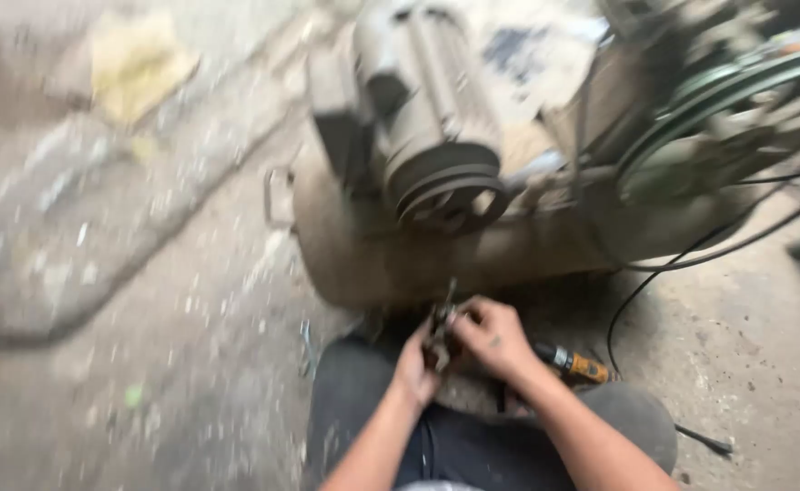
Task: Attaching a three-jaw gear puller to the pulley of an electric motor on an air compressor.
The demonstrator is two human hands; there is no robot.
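A small dark metal part (438,338), greasy and irregular in shape, sits low in the view at about 6 o'clock, just above the person's knees. The left hand (415,368) comes up from 7 o'clock with its fingers wrapped around the part's lower end. The right hand (495,338) reaches in from 5 o'clock, wrist bent, fingers curled shut over the part's top; the picture is blurred, so the part may be a small valve or fitting. Just beside the right wrist, at 3 o'clock, lies an orange-handled tool (574,364) on the rough concrete floor (145,300). Toward 12 o'clock stands a rusty cylindrical compressor tank (472,255) bearing a grey ribbed motor (422,109) with a grooved pulley (450,195). A black cable (682,255) trails at 2 o'clock.
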